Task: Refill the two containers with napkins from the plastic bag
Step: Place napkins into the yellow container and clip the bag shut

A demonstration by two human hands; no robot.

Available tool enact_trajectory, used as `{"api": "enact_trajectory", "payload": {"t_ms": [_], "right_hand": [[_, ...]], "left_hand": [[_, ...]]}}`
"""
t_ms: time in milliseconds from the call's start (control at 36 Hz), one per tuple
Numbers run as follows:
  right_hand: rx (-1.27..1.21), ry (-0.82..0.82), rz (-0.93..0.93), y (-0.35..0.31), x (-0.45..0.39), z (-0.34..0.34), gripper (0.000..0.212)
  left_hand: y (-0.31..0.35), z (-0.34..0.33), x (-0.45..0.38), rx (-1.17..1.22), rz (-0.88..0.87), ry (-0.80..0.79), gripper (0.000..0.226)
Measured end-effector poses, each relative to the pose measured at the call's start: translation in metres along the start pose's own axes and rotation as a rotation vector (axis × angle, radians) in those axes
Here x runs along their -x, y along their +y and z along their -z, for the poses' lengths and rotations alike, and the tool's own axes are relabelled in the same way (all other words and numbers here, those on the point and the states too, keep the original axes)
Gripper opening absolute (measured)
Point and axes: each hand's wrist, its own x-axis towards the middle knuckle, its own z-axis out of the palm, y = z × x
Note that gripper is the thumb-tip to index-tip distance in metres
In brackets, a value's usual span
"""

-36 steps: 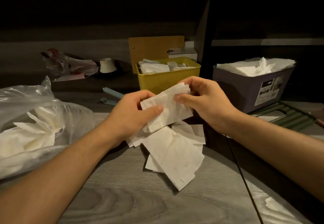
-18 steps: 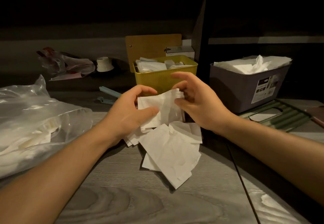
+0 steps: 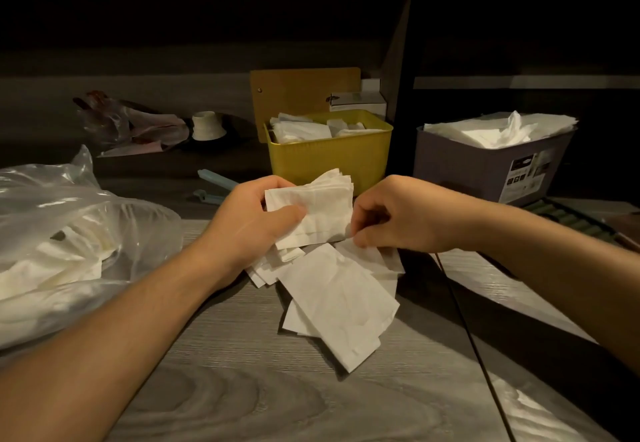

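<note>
Several napkins sit stacked in the left hand (image 3: 256,220), thumb clamped on top, while the right hand (image 3: 398,214) beside it pinches a loose napkin (image 3: 372,254) from the pile (image 3: 336,299) beneath; thin sheets could cling and drag extras, skewing the stack.

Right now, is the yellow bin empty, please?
No, the yellow bin already holds folded napkins up to its rim.

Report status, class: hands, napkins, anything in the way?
Left hand holds napkin stack. Right hand pinches a loose napkin from the table pile. Yellow container directly ahead, nothing in between.
</note>
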Motion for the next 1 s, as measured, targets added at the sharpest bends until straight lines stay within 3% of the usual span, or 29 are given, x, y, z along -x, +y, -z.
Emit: {"api": "enact_trajectory", "payload": {"t_ms": [222,333,417,583,750,889,944,1000], "right_hand": [[-0.307,0.206,-0.083,0.009,-0.001,0.006,0.006],[-0.125,0.186,0.05,0.014,0.003,0.006,0.023],[0.043,0.213,0.217,0.008,0.012,0.014,0.015],[0.194,-0.16,0.143,-0.004,0.02,0.014,0.04],[0.227,-0.053,0.11,0.006,0.017,0.01,0.042],[0.272,0.162,0.145,0.008,0.013,0.01,0.009],[0.181,0.27,0.139,0.002,0.016,0.02,0.01],[-0.108,0.363,0.139,-0.007,0.02,0.029,0.011]], "left_hand": [[0.002,0.0,0.0,-0.009,0.011,0.005,0.007],[0.002,-0.001,0.0,-0.025,0.006,0.004,0.007],[0.002,-0.001,0.001,-0.032,-0.001,0.0,0.007],[0.003,-0.001,0.001,-0.03,0.005,-0.012,0.007],[0.003,-0.002,0.0,-0.048,-0.003,-0.016,0.007],[0.002,-0.002,0.0,-0.03,-0.003,-0.005,0.006],[0.001,-0.002,-0.001,-0.022,-0.008,-0.001,0.008],[0.001,-0.002,-0.003,0.032,0.0,-0.011,0.014]]}}
